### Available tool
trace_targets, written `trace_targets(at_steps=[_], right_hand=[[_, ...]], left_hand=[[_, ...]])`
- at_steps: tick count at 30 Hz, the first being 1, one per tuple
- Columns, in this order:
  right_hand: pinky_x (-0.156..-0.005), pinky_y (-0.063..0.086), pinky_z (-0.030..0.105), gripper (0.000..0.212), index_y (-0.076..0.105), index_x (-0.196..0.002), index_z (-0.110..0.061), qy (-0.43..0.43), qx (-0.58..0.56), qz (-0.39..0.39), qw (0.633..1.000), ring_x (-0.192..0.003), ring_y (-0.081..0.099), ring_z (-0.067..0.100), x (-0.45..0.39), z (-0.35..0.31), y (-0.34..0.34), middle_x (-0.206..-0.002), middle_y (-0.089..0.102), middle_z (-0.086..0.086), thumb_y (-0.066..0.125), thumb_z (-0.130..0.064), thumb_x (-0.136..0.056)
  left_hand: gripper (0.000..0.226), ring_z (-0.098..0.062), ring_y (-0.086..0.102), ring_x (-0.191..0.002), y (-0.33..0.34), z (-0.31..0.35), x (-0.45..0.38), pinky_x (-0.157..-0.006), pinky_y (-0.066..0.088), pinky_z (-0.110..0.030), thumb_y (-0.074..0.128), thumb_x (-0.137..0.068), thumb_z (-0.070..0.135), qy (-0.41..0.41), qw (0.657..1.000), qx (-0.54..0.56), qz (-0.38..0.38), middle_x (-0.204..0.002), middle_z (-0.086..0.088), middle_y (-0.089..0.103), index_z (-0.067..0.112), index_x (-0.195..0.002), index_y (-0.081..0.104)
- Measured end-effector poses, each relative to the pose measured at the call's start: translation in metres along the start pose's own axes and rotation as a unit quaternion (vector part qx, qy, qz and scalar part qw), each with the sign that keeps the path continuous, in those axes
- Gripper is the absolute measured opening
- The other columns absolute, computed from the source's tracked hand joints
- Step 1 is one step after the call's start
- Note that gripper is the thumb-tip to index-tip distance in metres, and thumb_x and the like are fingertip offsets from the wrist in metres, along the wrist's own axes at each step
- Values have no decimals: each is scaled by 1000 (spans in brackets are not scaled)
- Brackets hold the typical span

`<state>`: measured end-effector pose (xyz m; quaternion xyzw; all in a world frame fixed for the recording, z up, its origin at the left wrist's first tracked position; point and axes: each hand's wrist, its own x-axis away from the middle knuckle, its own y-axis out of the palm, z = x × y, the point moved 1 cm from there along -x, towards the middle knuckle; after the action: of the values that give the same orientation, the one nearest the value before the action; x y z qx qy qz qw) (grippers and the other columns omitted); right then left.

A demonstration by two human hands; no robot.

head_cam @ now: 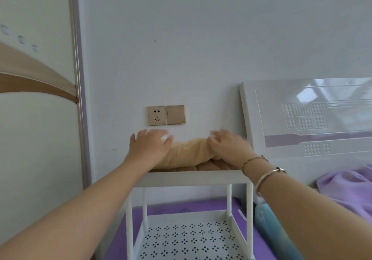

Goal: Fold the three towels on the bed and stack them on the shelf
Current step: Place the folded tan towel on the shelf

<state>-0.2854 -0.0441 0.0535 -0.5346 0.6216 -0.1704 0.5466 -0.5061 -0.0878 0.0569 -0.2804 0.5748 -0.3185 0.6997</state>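
**Folded towels settle onto top shelf of bedside rack**

A tan towel (pixel 189 151), soft and ribbed and lying in a plump folded bundle, sits on the top tier of a white shelf (pixel 191 177) at the centre of the frame, on top of at least one darker brown towel (pixel 209 166) whose edge shows beneath it. The left hand (pixel 150 146) lies flat on the bundle's left end with fingers spread and fairly straight, apparently pressing the stack down to square it against the wall. The right hand (pixel 227 145) rests on the right end with fingers curled into the cloth, seemingly gripping or tucking a fold; motion blur makes the exact hold hard to read. Two bracelets (pixel 261 171) circle the right wrist. The rack is slim, of white posts, with a perforated lower tray (pixel 187 239) at bottom centre that holds no towels. A brass-coloured socket and switch (pixel 166 115) sit on the pale wall just above the hands. A glossy white headboard (pixel 302 119) fills the right side, with purple bedding (pixel 350 189) below it. A wardrobe door (pixel 36 98) with a curved wood band stands at left.
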Motion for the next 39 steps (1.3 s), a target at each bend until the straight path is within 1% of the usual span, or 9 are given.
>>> trace_targets(at_steps=[3,7,12,14,16,21,24,31,39], right_hand=[[-101,31,48,46,57,-123,-33,-5,106,-110,988,-119,48,24,0,2,12,-129,57,-1,26,-46,-92],[-102,29,47,48,51,-131,-31,-39,116,-111,986,-128,42,23,3,1,9,-139,50,-2,22,-44,-94],[-116,22,42,48,33,-145,-30,-83,-11,0,996,-140,29,22,45,39,-5,-153,32,-1,30,-44,-99],[-119,15,42,52,22,-149,-34,-57,-22,-10,998,-146,17,19,65,68,-13,-157,24,-4,29,-48,-99],[-120,12,43,54,18,-150,-35,-28,13,-13,999,-148,10,16,84,99,-22,-158,22,-4,28,-49,-99],[-116,22,40,49,35,-145,-27,36,58,16,998,-145,23,20,161,183,-65,-153,34,2,44,-33,-98],[-104,37,34,41,53,-132,-21,88,92,44,991,-128,46,23,222,242,-94,-135,54,1,53,-25,-91],[-107,33,33,31,61,-121,-26,240,98,46,965,-128,45,15,342,372,-119,-130,54,-10,50,-20,-93],[-112,28,44,57,37,-140,-35,302,157,71,938,-137,30,20,330,489,-106,-145,37,-3,56,-32,-86]], left_hand=[[57,-26,37,-136,17,-6,1,-112,22,-45,14,-94,63,-17,983,-61,-174,-147,2,44,41,-136,46],[58,-24,34,-139,13,-10,0,-114,21,-46,12,-93,64,-39,978,-48,-201,-150,5,39,43,-140,39],[38,-26,51,-120,1,21,24,-108,30,-47,26,-99,43,17,995,-4,-95,-120,1,62,32,-101,62],[37,-26,41,-132,3,44,34,-112,25,-49,31,-99,43,56,997,17,-59,-140,2,51,32,-124,55],[41,-25,34,-138,6,78,46,-114,23,-47,35,-98,43,111,992,34,-50,-148,4,41,30,-135,48],[39,-20,48,-126,40,203,100,-104,36,-41,43,-91,40,253,955,149,-53,-133,5,57,25,-123,60],[45,-22,54,-119,78,277,144,-101,41,-38,40,-85,46,271,933,197,-131,-127,2,61,25,-118,62],[33,-17,55,-118,164,408,214,-101,41,-33,52,-92,35,297,887,241,-258,-130,7,59,27,-123,57],[38,-19,54,-119,259,541,217,-101,42,-36,54,-88,40,280,846,328,-312,-127,3,60,27,-124,56]])
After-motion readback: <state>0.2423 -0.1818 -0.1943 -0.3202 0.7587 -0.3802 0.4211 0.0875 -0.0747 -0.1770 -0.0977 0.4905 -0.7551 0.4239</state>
